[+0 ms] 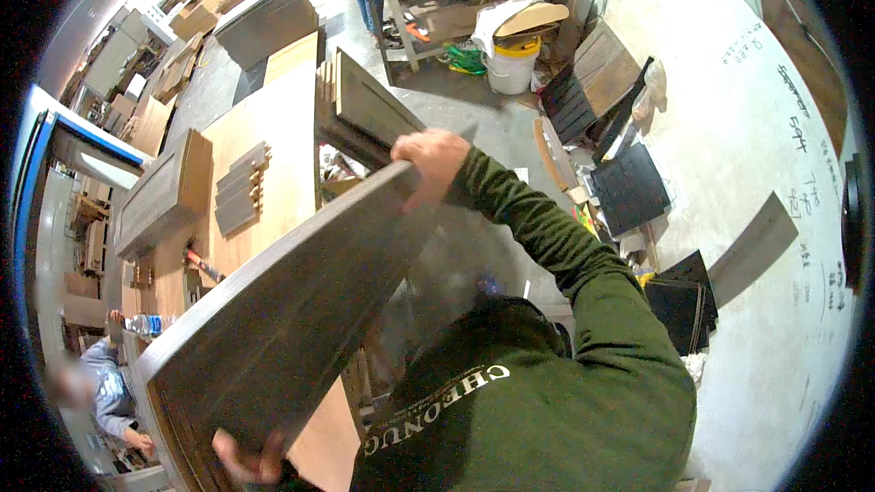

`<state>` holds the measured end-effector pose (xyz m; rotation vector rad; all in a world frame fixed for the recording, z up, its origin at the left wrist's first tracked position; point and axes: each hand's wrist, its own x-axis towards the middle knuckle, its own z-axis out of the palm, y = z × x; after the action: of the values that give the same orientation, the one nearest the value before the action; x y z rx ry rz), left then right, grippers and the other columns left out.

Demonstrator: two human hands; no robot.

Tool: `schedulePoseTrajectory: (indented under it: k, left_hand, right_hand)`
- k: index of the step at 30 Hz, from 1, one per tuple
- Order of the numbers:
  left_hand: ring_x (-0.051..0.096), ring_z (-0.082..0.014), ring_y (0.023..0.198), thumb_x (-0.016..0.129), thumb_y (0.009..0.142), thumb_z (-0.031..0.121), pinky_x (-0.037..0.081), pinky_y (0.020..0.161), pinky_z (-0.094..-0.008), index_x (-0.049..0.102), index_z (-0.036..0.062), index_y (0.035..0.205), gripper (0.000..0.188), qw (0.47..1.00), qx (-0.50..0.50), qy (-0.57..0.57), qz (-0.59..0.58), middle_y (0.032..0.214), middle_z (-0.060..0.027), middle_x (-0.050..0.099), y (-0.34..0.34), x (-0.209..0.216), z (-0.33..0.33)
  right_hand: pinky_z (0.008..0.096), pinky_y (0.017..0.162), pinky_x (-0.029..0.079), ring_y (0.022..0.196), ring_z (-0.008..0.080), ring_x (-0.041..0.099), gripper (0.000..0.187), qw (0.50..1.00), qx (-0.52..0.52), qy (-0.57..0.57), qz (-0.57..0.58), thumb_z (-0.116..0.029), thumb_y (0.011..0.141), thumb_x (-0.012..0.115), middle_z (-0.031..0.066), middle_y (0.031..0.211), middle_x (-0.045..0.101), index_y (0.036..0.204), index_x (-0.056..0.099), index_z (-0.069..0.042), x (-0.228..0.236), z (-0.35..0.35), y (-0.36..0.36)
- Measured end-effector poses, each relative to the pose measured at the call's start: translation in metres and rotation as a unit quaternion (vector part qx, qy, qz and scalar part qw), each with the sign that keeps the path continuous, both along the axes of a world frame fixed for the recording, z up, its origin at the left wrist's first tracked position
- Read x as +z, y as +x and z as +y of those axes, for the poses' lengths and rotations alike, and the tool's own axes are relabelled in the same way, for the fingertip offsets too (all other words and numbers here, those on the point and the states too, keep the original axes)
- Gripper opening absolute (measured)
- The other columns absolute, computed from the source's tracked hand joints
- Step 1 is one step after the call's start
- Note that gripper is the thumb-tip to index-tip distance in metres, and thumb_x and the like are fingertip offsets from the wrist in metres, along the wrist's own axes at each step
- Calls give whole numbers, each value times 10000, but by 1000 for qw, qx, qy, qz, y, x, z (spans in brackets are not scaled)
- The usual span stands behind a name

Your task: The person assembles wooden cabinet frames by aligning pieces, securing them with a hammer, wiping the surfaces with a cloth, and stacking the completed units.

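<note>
A long, dark grey-brown wood panel (292, 282) is held on a slant in front of my body. My right hand (433, 159) grips its upper far corner, fingers wrapped over the edge. Down at the near left end, my left hand (251, 460) is closed on the panel's lower edge; part of that hand is cut off by the picture's rim. Beneath and beyond the panel is a light wood workbench (292, 128). Close to my right hand, several framed cabinet doors (374, 105) stand on edge.
The bench holds a dark cabinet door stack (164, 191), several small grey strips (240, 187) and a red-handled tool (203, 264). At left a person (109, 392) stands near a water bottle (146, 324). A white bucket (512, 68) and black panels (633, 187) line the right wall.
</note>
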<state>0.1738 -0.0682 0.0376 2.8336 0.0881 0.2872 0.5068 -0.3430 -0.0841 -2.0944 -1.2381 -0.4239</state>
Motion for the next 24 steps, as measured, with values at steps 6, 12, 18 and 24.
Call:
schedulePoseTrajectory:
  k: [6, 12, 18, 24]
  left_hand:
    - [606, -248, 614, 699, 587, 174, 465, 566, -314, 607, 84, 971, 405, 983, -182, 7, -25, 714, -95, 634, 144, -12, -88]
    - [590, -230, 585, 674, 675, 236, 445, 530, -332, 581, 103, 981, 347, 969, -245, -12, 14, 746, -64, 628, 275, -97, -113]
    - [594, -226, 589, 653, 703, 260, 465, 531, -336, 583, 128, 973, 308, 979, -188, -67, 41, 764, -35, 630, 379, -166, -111]
    - [591, -285, 621, 642, 678, 232, 474, 571, -380, 574, 139, 990, 332, 981, -53, -161, 97, 782, -91, 612, 488, -198, -94]
  right_hand:
    - [362, 679, 453, 789, 310, 541, 423, 988, -130, 83, 33, -169, 580, 693, 107, 849, 514, 920, 450, -105, -154, -92, 54]
    - [324, 619, 458, 711, 261, 563, 419, 978, -153, 112, 84, -228, 660, 686, 88, 820, 535, 952, 418, -92, -154, -116, 98]
    - [372, 611, 466, 729, 311, 578, 584, 969, -142, 103, 173, -378, 605, 755, 103, 843, 556, 1012, 428, -117, -193, -93, 197]
    - [369, 656, 478, 796, 312, 589, 626, 956, -234, -107, 144, -323, 588, 768, 90, 973, 575, 1096, 444, -153, -140, -43, 308]
